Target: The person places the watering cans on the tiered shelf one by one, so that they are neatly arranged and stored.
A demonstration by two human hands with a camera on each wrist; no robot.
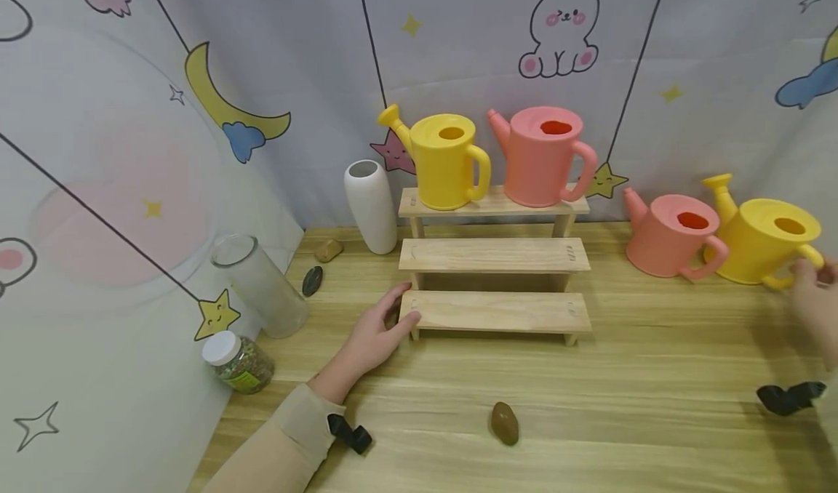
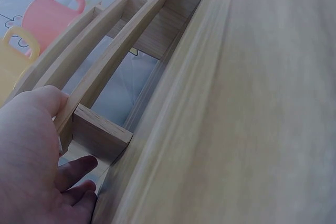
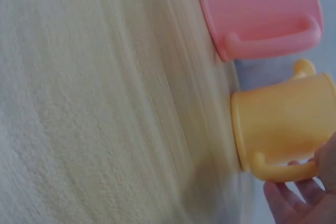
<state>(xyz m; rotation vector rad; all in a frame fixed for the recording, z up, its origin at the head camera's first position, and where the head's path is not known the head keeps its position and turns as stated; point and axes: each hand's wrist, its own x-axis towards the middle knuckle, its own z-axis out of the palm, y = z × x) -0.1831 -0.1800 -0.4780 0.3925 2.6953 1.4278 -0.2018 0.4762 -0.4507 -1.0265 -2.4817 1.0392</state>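
Note:
A three-step wooden shelf [image 1: 494, 311] stands mid-table. My left hand [image 1: 373, 337] grips the left end of its lowest step; in the left wrist view the thumb lies on the board and the other fingers curl beside the leg. On the top step are a yellow watering can [image 1: 445, 162] and a pink watering can [image 1: 540, 162]. At the far right, my right hand [image 1: 815, 293] holds the handle of a second yellow watering can [image 3: 286, 121], its fingers round the handle. Close beside that can, to its left, is a second pink watering can [image 1: 671, 235].
Left of the shelf stand a white vase [image 1: 372, 209], a clear glass vase [image 1: 268, 297] and a white-lidded jar of small pebbles [image 1: 242, 366]. A tan stone [image 1: 329, 250] and a dark stone [image 1: 312, 281] lie near them. A brown stone [image 1: 505, 424] lies in front.

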